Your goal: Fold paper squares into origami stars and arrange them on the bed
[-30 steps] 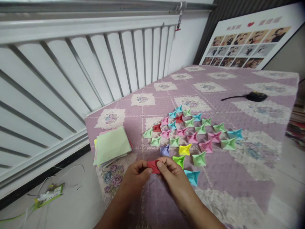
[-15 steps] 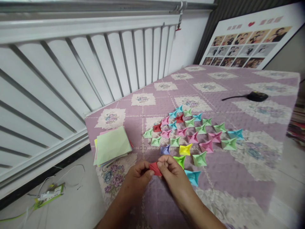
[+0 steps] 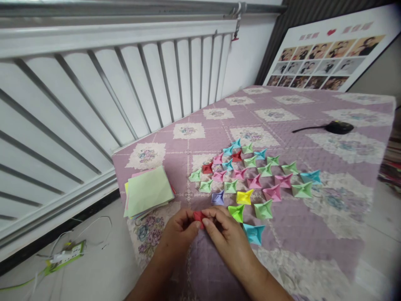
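A small folded red paper [image 3: 198,216] is pinched between my two hands above the near part of the table. My left hand [image 3: 179,234] grips its left side between thumb and fingers. On the right side, my right hand [image 3: 224,230] holds it the same way, thumb on top. Just beyond my hands stand several folded paper boats in rows, among them a yellow one [image 3: 244,197], a purple one [image 3: 217,197] and a bright green one [image 3: 236,212]. A blue boat [image 3: 254,234] lies right of my right hand.
A stack of coloured paper sheets [image 3: 150,191] lies at the table's left edge. A black object with a thin tail [image 3: 338,127] is at the far right. Beyond the purple tablecloth [image 3: 216,138] are a white radiator [image 3: 131,83] and a photo board [image 3: 313,62].
The red paper has shifted slightly left and looks smaller, with more of it covered by my fingers. My right hand has moved a little left, closer to my left hand.
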`<control>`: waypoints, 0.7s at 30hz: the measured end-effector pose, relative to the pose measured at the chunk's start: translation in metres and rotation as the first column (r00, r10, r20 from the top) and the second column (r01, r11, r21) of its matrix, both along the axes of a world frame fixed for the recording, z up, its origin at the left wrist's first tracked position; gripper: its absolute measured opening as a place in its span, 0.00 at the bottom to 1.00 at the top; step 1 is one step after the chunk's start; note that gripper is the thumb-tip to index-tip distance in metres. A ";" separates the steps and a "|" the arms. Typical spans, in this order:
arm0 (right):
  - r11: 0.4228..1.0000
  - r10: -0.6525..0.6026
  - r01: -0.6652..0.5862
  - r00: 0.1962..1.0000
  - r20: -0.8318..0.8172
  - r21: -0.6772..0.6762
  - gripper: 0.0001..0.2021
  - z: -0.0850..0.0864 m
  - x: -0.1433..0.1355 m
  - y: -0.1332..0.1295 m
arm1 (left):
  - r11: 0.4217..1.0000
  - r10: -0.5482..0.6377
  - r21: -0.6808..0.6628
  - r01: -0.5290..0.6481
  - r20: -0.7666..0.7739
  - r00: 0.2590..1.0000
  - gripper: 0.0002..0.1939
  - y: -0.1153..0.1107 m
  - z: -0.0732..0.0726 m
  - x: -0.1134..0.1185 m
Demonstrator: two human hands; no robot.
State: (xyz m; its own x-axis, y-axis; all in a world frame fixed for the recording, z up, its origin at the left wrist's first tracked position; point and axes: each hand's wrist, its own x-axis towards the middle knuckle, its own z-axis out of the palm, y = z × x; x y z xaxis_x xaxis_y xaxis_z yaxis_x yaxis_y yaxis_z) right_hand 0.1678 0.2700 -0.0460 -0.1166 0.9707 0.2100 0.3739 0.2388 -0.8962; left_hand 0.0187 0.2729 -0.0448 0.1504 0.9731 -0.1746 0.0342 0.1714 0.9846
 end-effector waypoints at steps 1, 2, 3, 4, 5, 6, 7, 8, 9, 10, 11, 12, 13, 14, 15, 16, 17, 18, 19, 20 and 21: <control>1.000 0.005 -0.005 1.000 0.006 -0.005 0.07 0.000 -0.001 0.000 | 1.000 0.012 0.005 -0.012 0.022 1.000 0.06 0.000 0.000 0.000; 1.000 0.008 -0.008 1.000 0.009 -0.010 0.07 -0.001 -0.001 0.000 | 1.000 0.019 0.012 -0.020 0.044 0.999 0.06 0.001 0.000 -0.001; 1.000 0.009 -0.009 1.000 0.009 -0.016 0.08 -0.002 -0.002 0.000 | 0.999 0.021 0.023 -0.023 0.063 0.998 0.07 0.001 0.000 -0.002; 1.000 0.012 -0.012 1.000 0.005 -0.023 0.08 -0.003 -0.003 0.001 | 0.999 0.022 0.034 -0.025 0.078 0.997 0.07 0.001 -0.001 -0.003; 0.999 0.011 -0.011 1.000 -0.001 -0.032 0.08 -0.005 -0.004 0.001 | 0.999 0.021 0.046 -0.025 0.089 0.996 0.07 0.001 -0.002 -0.003; 0.999 0.010 -0.010 1.000 -0.007 -0.043 0.08 -0.006 -0.004 0.001 | 0.998 0.019 0.056 -0.025 0.099 0.995 0.07 0.001 -0.003 -0.004; 0.999 0.009 -0.009 1.000 -0.013 -0.054 0.08 -0.006 -0.004 0.002 | 0.998 0.017 0.063 -0.024 0.108 0.994 0.07 0.000 -0.004 -0.004; 0.998 0.007 -0.008 1.000 -0.018 -0.063 0.08 -0.006 -0.004 0.002 | 0.997 0.016 0.067 -0.024 0.114 0.993 0.07 0.000 -0.005 -0.004; 0.997 0.007 -0.008 1.000 -0.022 -0.071 0.07 -0.006 -0.004 0.002 | 0.997 0.016 0.068 -0.024 0.117 0.993 0.06 0.000 -0.005 -0.003; 0.997 0.008 -0.010 1.000 -0.023 -0.077 0.07 -0.006 -0.004 0.002 | 0.997 0.015 0.069 -0.023 0.116 0.993 0.06 -0.001 -0.005 -0.003; 0.997 0.010 -0.012 1.000 -0.022 -0.082 0.07 -0.005 -0.003 0.002 | 0.997 0.019 0.069 -0.026 0.109 0.994 0.05 -0.001 -0.005 -0.002; 0.996 0.014 -0.016 1.000 -0.017 -0.084 0.06 -0.004 -0.003 0.001 | 0.997 0.025 0.070 -0.031 0.097 0.995 0.04 -0.002 -0.005 -0.001; 0.996 0.018 -0.019 1.000 -0.012 -0.084 0.06 -0.003 -0.002 0.001 | 0.997 0.033 0.072 -0.038 0.081 0.996 0.04 -0.002 -0.005 0.000; 0.996 0.022 -0.022 1.000 -0.006 -0.081 0.06 -0.003 -0.002 0.001 | 0.996 0.043 0.076 -0.047 0.061 0.997 0.04 -0.002 -0.004 0.001; 0.997 0.027 -0.027 1.000 -0.001 -0.077 0.06 -0.002 -0.001 0.001 | 0.995 0.053 0.078 -0.056 0.039 0.998 0.03 -0.002 -0.005 0.002; 0.997 0.032 -0.032 0.999 0.003 -0.070 0.06 -0.001 -0.001 0.001 | 0.995 0.064 0.081 -0.065 0.017 0.998 0.03 -0.002 -0.005 0.002; 0.997 0.036 -0.036 0.999 0.006 -0.064 0.06 -0.001 -0.001 0.001 | 0.993 0.075 0.086 -0.075 0.000 0.997 0.03 -0.002 -0.006 0.003; 0.997 0.040 -0.039 0.999 0.011 -0.060 0.06 -0.001 -0.001 0.000 | 0.992 0.086 0.093 -0.085 -0.012 0.996 0.03 -0.002 -0.008 0.003; 0.998 0.042 -0.041 0.999 0.018 -0.056 0.06 -0.001 0.000 0.000 | 0.990 0.098 0.101 -0.095 -0.021 0.995 0.04 -0.001 -0.009 0.003; 0.998 0.045 -0.043 0.999 0.025 -0.053 0.06 -0.001 0.000 0.000 | 0.989 0.107 0.110 -0.103 -0.030 0.994 0.05 -0.001 -0.010 0.003; 0.998 0.048 -0.046 0.998 0.033 -0.050 0.07 -0.001 0.000 0.000 | 0.987 0.110 0.120 -0.104 -0.046 0.993 0.08 -0.001 -0.012 0.003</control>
State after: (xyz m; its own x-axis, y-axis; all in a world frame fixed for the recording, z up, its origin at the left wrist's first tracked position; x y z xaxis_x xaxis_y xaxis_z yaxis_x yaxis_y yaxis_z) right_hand 0.1674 0.2703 -0.0472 -0.1688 0.9731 0.1569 0.3936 0.2124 -0.8944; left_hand 0.0213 0.2723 -0.0564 0.0376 0.9973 -0.0630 0.0743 0.0601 0.9954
